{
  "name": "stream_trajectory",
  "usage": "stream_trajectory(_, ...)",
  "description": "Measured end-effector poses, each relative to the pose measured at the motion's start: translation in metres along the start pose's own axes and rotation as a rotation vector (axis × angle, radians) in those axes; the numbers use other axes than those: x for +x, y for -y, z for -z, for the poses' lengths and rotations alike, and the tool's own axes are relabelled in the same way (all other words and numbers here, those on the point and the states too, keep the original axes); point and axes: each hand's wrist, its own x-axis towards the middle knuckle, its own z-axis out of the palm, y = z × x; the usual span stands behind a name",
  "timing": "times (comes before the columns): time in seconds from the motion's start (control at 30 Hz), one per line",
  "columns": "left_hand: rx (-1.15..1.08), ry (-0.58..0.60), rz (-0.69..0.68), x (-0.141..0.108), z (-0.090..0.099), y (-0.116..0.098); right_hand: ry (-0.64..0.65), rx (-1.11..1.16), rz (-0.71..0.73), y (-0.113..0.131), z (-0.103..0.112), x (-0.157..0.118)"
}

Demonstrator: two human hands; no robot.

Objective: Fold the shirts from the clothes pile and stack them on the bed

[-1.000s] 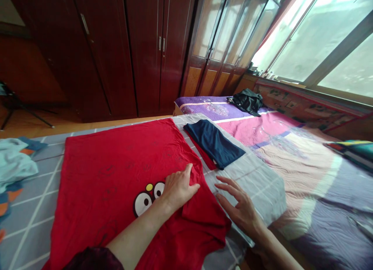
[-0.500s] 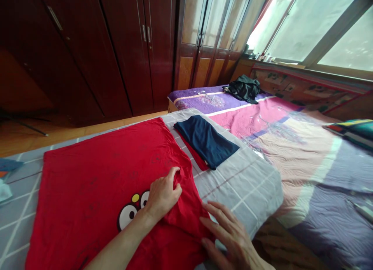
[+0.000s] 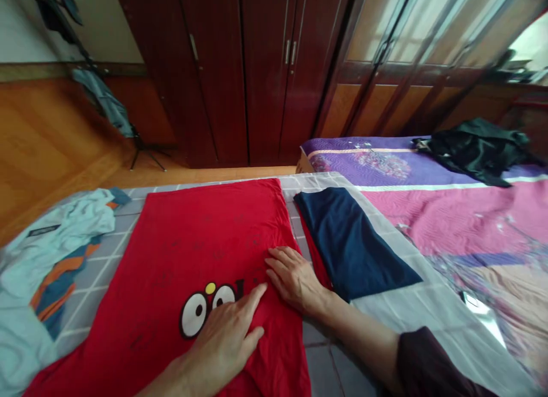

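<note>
A red shirt [image 3: 201,225] with a print of two cartoon eyes and a yellow dot lies spread on the grey checked sheet [image 3: 115,237]. My left hand [image 3: 226,334] rests on its lower part, partly over the print, thumb and index finger apart. Flat on the cloth near its right edge is my right hand [image 3: 295,277], fingers stretched out and touching the fabric. Some creases show in the red cloth below the hands. To the right, a folded dark blue cloth [image 3: 355,248] lies partly over a red one.
Pale green and blue-orange clothes [image 3: 55,243] are heaped at the left. A second bed [image 3: 428,203] holds a black garment [image 3: 475,148] at the right. Dark red wardrobes [image 3: 265,83] and a stand [image 3: 139,143] stand behind.
The view has turned left. My right hand has moved up from the shirt's lower right edge onto its surface. My left hand is lower on the shirt, its fingers now more extended.
</note>
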Motion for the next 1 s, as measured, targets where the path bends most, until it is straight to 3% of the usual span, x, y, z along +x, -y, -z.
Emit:
stream_trajectory(0.1,0.003,-0.084,0.082,-0.008,-0.007,0.0,-0.078,0.05,-0.015,-0.002,0.004,-0.005)
stream_trajectory(0.2,0.032,-0.172,0.086,-0.011,-0.012,-0.004,-0.127,0.055,0.074,0.006,0.011,-0.01)
stream_trajectory(0.3,0.089,-0.22,0.012,-0.022,-0.009,-0.006,0.061,0.038,0.246,0.018,0.01,-0.016)
stream_trajectory(0.4,0.112,-0.267,-0.013,-0.05,0.002,0.004,0.177,-0.016,0.293,0.027,0.003,-0.023)
stream_trajectory(0.5,0.092,-0.377,0.083,-0.095,0.018,0.031,0.153,-0.039,0.295,0.033,-0.005,-0.029)
stream_trajectory(0.6,0.092,-0.544,0.27,-0.149,0.031,0.073,0.191,0.012,0.386,0.041,-0.011,-0.032)
stream_trajectory(0.7,0.117,-0.657,0.482,-0.199,0.034,0.116,0.182,0.078,0.402,0.055,-0.013,-0.031)
stream_trajectory(0.77,0.123,-0.659,0.62,-0.224,0.03,0.137,0.172,0.125,0.411,0.069,-0.013,-0.025)
stream_trajectory(0.87,0.116,-0.622,0.731,-0.242,0.02,0.153,0.195,0.163,0.495,0.099,-0.011,-0.009)
stream_trajectory(1.0,0.101,-0.623,0.773,-0.24,0.011,0.154,0.29,0.224,0.673,0.148,-0.017,0.016)
